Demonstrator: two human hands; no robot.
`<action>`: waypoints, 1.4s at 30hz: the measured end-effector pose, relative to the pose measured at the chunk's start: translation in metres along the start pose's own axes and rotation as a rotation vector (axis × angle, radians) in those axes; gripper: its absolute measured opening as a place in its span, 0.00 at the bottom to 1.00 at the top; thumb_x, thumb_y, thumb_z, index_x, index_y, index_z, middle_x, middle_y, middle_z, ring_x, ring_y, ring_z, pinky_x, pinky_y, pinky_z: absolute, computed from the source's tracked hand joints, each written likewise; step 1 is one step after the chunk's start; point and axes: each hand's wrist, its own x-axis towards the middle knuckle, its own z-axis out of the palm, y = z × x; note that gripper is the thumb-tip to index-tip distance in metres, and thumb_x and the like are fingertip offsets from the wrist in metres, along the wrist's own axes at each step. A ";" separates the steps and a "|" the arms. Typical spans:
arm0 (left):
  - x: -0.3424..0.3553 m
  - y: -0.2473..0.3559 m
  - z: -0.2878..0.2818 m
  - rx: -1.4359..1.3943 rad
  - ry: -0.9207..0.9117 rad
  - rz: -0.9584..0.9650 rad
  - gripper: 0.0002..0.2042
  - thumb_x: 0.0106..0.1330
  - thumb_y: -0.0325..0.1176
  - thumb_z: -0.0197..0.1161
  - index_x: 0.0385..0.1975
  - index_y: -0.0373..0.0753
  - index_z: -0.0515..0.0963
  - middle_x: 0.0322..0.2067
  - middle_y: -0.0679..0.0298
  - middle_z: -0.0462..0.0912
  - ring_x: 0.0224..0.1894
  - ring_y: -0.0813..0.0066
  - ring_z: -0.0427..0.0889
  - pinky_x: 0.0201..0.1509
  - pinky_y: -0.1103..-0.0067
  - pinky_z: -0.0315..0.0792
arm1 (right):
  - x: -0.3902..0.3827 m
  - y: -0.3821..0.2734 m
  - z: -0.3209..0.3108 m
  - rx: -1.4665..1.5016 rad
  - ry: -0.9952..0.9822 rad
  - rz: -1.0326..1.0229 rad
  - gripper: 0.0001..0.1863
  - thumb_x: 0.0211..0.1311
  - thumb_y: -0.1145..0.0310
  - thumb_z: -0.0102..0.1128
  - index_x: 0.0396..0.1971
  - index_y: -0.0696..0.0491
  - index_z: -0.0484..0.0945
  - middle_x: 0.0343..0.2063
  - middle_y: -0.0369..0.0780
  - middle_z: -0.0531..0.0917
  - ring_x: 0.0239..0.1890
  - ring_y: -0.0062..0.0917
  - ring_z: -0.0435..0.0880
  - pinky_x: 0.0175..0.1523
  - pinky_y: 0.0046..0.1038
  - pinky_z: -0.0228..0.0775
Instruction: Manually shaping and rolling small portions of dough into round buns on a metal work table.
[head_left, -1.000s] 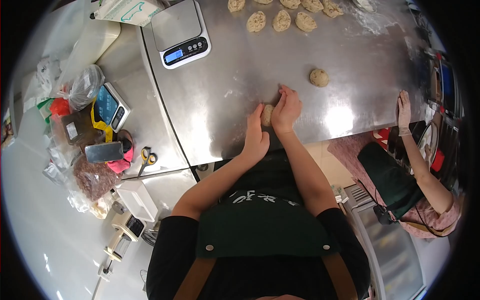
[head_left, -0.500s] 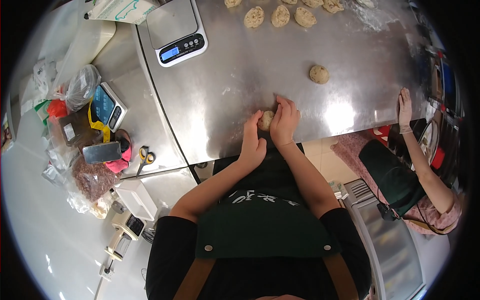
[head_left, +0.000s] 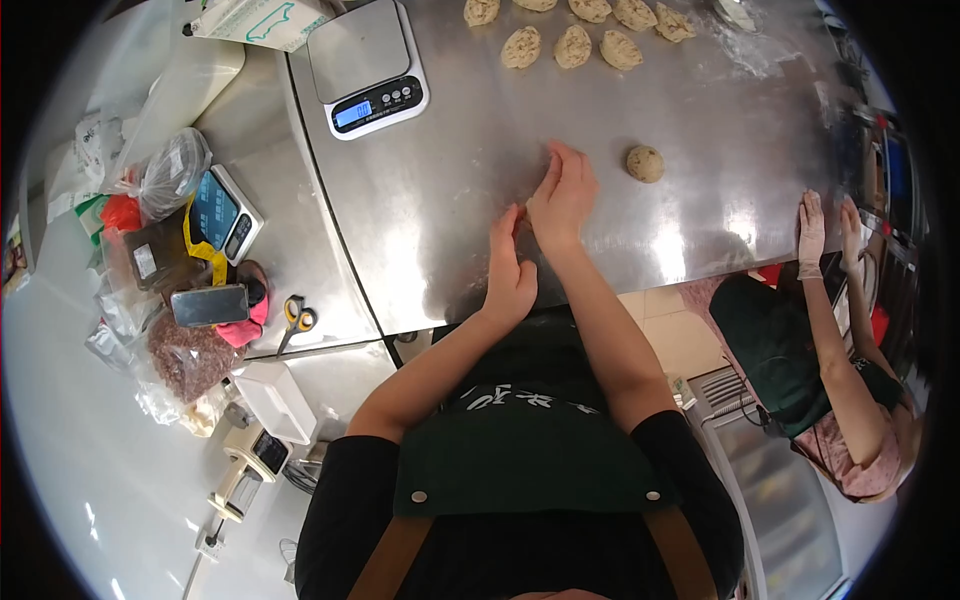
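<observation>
My left hand rests on the steel table, its fingers curled inward beside my right hand. My right hand is cupped, higher up, with its fingertips bent together. Whatever lies between or under my hands, where a dough ball was earlier, is now hidden by them. A smooth round dough ball sits to the right, apart from my hands. Several rough dough pieces are spread at the top of the table, near a white digital scale with a lit display.
At left lie scissors, a phone, a second scale and plastic bags. A white container is below them. At right, a co-worker's gloved hand and another hand are at the table edge.
My right hand has moved up the table and now covers where the dough ball showed between my hands. The co-worker's second hand has risen into view at the right.
</observation>
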 end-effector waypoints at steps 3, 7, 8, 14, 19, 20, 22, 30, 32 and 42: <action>0.004 0.000 -0.005 0.065 -0.003 -0.032 0.37 0.47 0.11 0.39 0.65 0.29 0.48 0.63 0.48 0.55 0.69 0.59 0.53 0.73 0.68 0.46 | -0.013 0.008 0.000 -0.049 0.019 0.000 0.09 0.62 0.75 0.49 0.40 0.53 0.75 0.34 0.40 0.79 0.38 0.36 0.77 0.45 0.35 0.63; 0.031 -0.006 -0.013 0.115 -0.091 -0.112 0.35 0.48 0.12 0.39 0.64 0.28 0.52 0.62 0.47 0.58 0.68 0.57 0.55 0.72 0.69 0.48 | -0.013 0.017 0.000 -0.090 -0.045 -0.001 0.09 0.64 0.74 0.47 0.41 0.55 0.75 0.35 0.41 0.80 0.38 0.35 0.78 0.46 0.33 0.67; 0.030 -0.004 -0.012 0.115 -0.092 -0.105 0.35 0.48 0.12 0.39 0.64 0.28 0.52 0.62 0.47 0.58 0.68 0.57 0.55 0.72 0.69 0.48 | -0.013 0.019 -0.001 -0.089 -0.039 -0.004 0.09 0.64 0.74 0.47 0.41 0.55 0.75 0.35 0.41 0.80 0.38 0.35 0.78 0.46 0.33 0.67; -0.004 0.018 -0.001 0.166 -0.109 -0.115 0.35 0.48 0.13 0.41 0.64 0.29 0.52 0.62 0.47 0.58 0.68 0.55 0.55 0.71 0.68 0.49 | -0.024 0.008 -0.013 0.127 -0.013 0.184 0.09 0.64 0.76 0.46 0.41 0.56 0.75 0.35 0.39 0.80 0.39 0.33 0.79 0.41 0.31 0.71; -0.011 0.009 0.000 0.158 -0.056 -0.063 0.36 0.47 0.13 0.41 0.65 0.28 0.51 0.63 0.47 0.57 0.68 0.55 0.55 0.72 0.68 0.47 | -0.033 0.024 -0.011 -0.122 0.042 -0.049 0.09 0.62 0.72 0.50 0.41 0.53 0.75 0.35 0.40 0.80 0.38 0.37 0.78 0.43 0.37 0.64; -0.005 0.006 -0.003 0.157 -0.057 -0.064 0.36 0.47 0.13 0.41 0.65 0.28 0.51 0.63 0.47 0.57 0.68 0.55 0.55 0.72 0.68 0.47 | -0.035 0.026 -0.011 -0.125 0.043 -0.049 0.09 0.62 0.72 0.50 0.41 0.53 0.75 0.35 0.40 0.80 0.38 0.37 0.78 0.43 0.37 0.64; 0.010 0.000 -0.007 0.138 -0.123 -0.144 0.37 0.47 0.12 0.41 0.65 0.29 0.50 0.63 0.46 0.56 0.68 0.56 0.54 0.72 0.68 0.47 | -0.032 0.029 -0.010 -0.116 -0.015 -0.029 0.10 0.61 0.72 0.50 0.42 0.53 0.74 0.35 0.39 0.80 0.38 0.36 0.79 0.43 0.37 0.64; -0.022 0.012 0.001 0.107 -0.153 -0.086 0.37 0.47 0.12 0.40 0.66 0.30 0.48 0.64 0.46 0.55 0.69 0.56 0.53 0.72 0.68 0.46 | -0.041 0.007 -0.024 0.022 0.008 0.161 0.14 0.63 0.74 0.47 0.47 0.55 0.73 0.36 0.38 0.81 0.35 0.32 0.79 0.44 0.34 0.65; -0.026 0.012 0.005 0.087 -0.133 -0.063 0.37 0.48 0.12 0.40 0.66 0.30 0.48 0.64 0.46 0.54 0.69 0.56 0.53 0.72 0.69 0.46 | -0.044 0.009 -0.024 -0.021 0.022 0.106 0.14 0.62 0.73 0.48 0.47 0.56 0.73 0.37 0.39 0.81 0.35 0.32 0.79 0.44 0.34 0.65; 0.018 -0.001 -0.006 0.124 -0.284 -0.217 0.35 0.49 0.13 0.42 0.64 0.30 0.54 0.60 0.46 0.61 0.65 0.55 0.60 0.69 0.68 0.55 | -0.047 0.033 -0.023 -0.069 0.055 0.201 0.14 0.64 0.71 0.48 0.48 0.57 0.73 0.37 0.40 0.82 0.37 0.34 0.80 0.44 0.34 0.67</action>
